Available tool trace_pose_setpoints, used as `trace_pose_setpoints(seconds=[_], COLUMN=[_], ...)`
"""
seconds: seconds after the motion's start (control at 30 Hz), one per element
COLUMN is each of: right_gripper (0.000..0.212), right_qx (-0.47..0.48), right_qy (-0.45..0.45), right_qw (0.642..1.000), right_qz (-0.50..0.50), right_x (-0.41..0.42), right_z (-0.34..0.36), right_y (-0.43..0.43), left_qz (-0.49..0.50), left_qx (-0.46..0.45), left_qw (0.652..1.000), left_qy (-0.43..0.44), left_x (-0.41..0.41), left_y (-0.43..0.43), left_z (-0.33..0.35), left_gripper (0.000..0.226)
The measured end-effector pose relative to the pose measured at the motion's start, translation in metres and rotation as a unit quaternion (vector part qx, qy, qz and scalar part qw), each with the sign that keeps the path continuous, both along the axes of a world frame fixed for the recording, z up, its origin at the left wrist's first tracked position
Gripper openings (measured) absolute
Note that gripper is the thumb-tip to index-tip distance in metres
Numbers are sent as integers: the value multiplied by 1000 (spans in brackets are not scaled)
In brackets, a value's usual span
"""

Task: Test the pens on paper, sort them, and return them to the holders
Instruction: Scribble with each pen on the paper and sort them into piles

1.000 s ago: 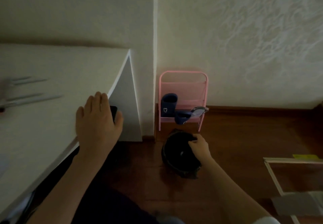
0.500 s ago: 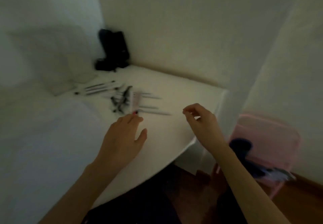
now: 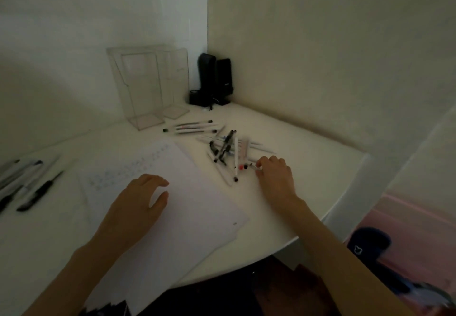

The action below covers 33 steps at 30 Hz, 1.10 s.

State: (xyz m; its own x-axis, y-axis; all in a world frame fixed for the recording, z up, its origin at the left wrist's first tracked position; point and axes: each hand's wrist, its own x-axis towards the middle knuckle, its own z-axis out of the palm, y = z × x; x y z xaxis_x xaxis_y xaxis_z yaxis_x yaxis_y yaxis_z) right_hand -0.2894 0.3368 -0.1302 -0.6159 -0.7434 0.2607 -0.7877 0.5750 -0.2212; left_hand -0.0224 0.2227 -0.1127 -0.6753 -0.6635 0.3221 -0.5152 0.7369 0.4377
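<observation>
Left hand (image 3: 138, 207) slack, empty over paper (image 3: 197, 192), right hand (image 3: 275, 176) pinching pale pen (image 3: 253, 166), jumbled pile (image 3: 225, 148)

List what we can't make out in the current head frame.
Head view: whether the right hand pinches a pen in the pen pile; its own curled fingers hide the contact.
Scribbles on the paper: too faint and small to read.
The pens at the left: blurred, cut off by the frame edge.
The black objects in the corner: too dark to identify.
</observation>
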Motion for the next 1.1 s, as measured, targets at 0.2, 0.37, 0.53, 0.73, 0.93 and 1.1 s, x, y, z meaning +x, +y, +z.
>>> trace_pose_setpoints(seconds=[0.2, 0.37, 0.53, 0.73, 0.93, 1.1], right_gripper=[18, 25, 45, 22, 22, 38], right_qx=[-44, -59, -62, -60, -129, -162], right_qy=[10, 25, -103, -143, -65, 23], right_qw=[999, 997, 985, 969, 967, 945], right_qz=[14, 42, 123, 194, 211, 284], right_x=[-2, 12, 9, 2, 34, 74], right_z=[4, -12, -1, -10, 20, 43], right_y=[21, 22, 30, 48, 18, -49], left_qz=[-2, 18, 2, -29, -46, -9], left_qx=[-3, -19, -22, -10, -6, -1], left_qw=[999, 996, 995, 995, 997, 999], left_qy=[52, 84, 96, 92, 65, 40], left_x=[11, 15, 20, 13, 6, 12], left_y=[-17, -32, -36, -34, -41, -61], left_z=[7, 10, 7, 5, 7, 12], left_gripper=[19, 17, 16, 16, 16, 16])
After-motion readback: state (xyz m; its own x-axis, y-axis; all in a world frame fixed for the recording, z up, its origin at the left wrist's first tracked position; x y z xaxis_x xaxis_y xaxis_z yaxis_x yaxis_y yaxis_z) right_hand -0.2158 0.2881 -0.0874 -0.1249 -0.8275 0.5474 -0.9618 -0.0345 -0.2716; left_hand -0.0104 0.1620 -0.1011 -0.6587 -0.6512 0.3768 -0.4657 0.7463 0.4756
